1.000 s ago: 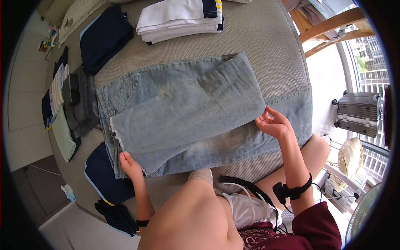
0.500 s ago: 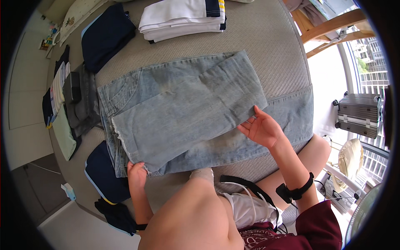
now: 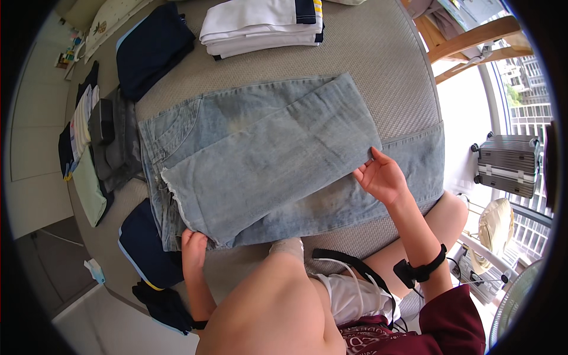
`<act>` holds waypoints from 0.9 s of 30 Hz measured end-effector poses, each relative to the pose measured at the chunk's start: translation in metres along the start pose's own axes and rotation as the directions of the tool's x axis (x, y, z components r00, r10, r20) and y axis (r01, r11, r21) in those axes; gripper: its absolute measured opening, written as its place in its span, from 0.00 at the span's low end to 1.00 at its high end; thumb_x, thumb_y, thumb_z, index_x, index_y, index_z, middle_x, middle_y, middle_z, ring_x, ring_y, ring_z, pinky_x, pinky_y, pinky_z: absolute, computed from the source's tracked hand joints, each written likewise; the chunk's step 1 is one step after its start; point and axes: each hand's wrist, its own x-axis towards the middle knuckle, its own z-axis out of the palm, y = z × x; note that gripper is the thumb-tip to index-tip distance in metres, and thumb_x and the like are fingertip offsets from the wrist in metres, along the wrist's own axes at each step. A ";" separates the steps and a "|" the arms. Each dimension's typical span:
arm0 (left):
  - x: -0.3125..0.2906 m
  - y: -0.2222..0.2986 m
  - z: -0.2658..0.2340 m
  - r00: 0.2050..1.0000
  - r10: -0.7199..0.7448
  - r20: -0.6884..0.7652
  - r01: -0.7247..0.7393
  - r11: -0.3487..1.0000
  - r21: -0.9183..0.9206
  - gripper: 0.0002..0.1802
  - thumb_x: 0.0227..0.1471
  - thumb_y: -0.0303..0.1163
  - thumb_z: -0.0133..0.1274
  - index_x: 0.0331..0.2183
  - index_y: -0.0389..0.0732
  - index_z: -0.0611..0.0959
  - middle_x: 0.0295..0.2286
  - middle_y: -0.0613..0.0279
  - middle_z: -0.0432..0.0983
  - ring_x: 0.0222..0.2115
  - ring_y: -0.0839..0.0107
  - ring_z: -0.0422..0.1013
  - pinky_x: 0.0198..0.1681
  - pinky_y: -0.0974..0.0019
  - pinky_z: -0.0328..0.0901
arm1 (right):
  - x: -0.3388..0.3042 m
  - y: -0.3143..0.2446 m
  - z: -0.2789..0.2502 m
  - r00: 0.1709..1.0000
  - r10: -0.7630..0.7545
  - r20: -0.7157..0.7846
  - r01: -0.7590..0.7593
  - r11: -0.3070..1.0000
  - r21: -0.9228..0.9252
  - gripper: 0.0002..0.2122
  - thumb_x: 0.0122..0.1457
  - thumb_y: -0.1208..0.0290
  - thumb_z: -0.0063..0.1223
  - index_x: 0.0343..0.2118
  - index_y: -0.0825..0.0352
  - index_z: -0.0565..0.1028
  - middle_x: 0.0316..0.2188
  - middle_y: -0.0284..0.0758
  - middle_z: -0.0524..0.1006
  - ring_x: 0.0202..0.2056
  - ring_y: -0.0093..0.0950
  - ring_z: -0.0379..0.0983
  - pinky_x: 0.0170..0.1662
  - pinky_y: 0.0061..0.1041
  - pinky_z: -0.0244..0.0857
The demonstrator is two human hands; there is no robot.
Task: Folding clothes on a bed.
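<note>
A pair of light blue jeans [image 3: 266, 160] lies spread on the grey woven surface, one leg folded back over the rest. That leg's frayed hem lies on the left, near the waist end. My left hand [image 3: 194, 244] has the hem's near corner pinched between its fingers. At the folded leg's right end, my right hand [image 3: 383, 178] grips the near edge, thumb on top and fingers curled beneath. The other leg [image 3: 417, 160] stretches out flat to the right, under the fold.
White folded clothes [image 3: 260, 29] are stacked at the back, beside a navy folded garment [image 3: 151, 53]. Another navy garment [image 3: 148, 242] and dark socks-like cloth [image 3: 163, 305] lie at the left. A black case [image 3: 102, 121] rests on grey cloth. A suitcase [image 3: 507, 164] stands off right.
My right hand has moved slightly right, drawing the folded leg's edge with it, and the denim looks smoother. My left hand stays at the hem corner.
</note>
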 end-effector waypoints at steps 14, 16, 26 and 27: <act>0.005 0.008 0.018 0.998 0.061 -0.014 -0.061 0.998 -0.007 0.25 0.48 0.20 0.42 0.51 0.31 0.66 0.48 0.54 0.67 0.49 0.62 0.65 0.53 0.60 0.58 | -0.005 0.007 -0.010 0.993 0.113 0.031 -0.104 0.973 -0.204 0.16 0.61 0.60 0.44 0.45 0.67 0.66 0.47 0.42 0.71 0.51 0.36 0.66 0.57 0.36 0.56; 0.006 0.014 0.031 0.982 0.166 -0.087 -0.168 0.985 -0.020 0.27 0.52 0.28 0.46 0.54 0.33 0.63 0.51 0.55 0.65 0.51 0.63 0.63 0.54 0.61 0.57 | 0.000 0.015 -0.011 0.966 0.205 0.156 -0.182 0.972 -0.152 0.19 0.60 0.61 0.45 0.50 0.67 0.64 0.54 0.42 0.65 0.55 0.36 0.60 0.61 0.36 0.49; 0.031 0.008 0.032 0.981 -0.032 -0.192 -0.032 0.946 -0.322 0.35 0.56 0.57 0.41 0.51 0.34 0.67 0.44 0.53 0.70 0.43 0.64 0.67 0.45 0.62 0.63 | 0.014 0.058 0.049 0.966 0.217 0.138 -0.176 0.949 -0.261 0.29 0.61 0.51 0.40 0.59 0.64 0.56 0.60 0.36 0.59 0.60 0.34 0.53 0.61 0.39 0.46; 0.037 0.004 0.004 0.998 -0.006 0.063 0.026 0.946 -0.323 0.35 0.57 0.58 0.37 0.48 0.35 0.69 0.35 0.56 0.71 0.33 0.67 0.68 0.35 0.66 0.64 | 0.012 0.050 0.055 0.955 0.214 0.204 -0.166 0.959 -0.230 0.28 0.61 0.49 0.38 0.58 0.63 0.60 0.58 0.35 0.62 0.59 0.34 0.56 0.60 0.39 0.50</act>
